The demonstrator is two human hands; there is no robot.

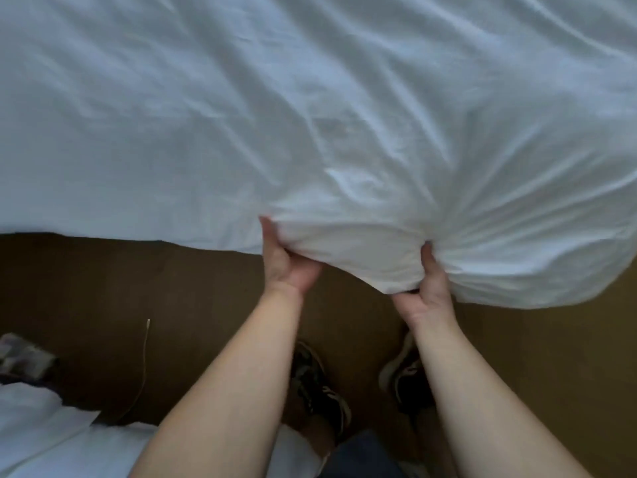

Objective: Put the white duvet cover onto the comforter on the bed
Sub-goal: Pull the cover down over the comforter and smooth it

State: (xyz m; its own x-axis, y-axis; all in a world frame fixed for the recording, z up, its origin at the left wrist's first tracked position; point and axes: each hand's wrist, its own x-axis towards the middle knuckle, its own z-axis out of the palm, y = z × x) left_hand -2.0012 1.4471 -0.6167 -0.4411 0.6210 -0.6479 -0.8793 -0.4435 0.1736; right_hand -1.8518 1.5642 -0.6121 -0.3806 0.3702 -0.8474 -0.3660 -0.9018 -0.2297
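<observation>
Crumpled white fabric duvet cover (310, 115): spread across the upper frame, with its lower edge bunched at centre right.
Left hand (287, 260): centre, fingers curled under the bunched edge, thumb on top, grasping it.
Right hand (425, 288): just to the right, grasping the same edge.
Brown carpet (103, 288): below.
Thin pale cable (143, 367): lower left.

No text, label, number or sign can be read: the white duvet cover (310, 115) above the left hand (287, 262) and right hand (427, 291) is plain, and pale markings on the dark shoes (320, 391) below both hands are too blurred to read.
</observation>
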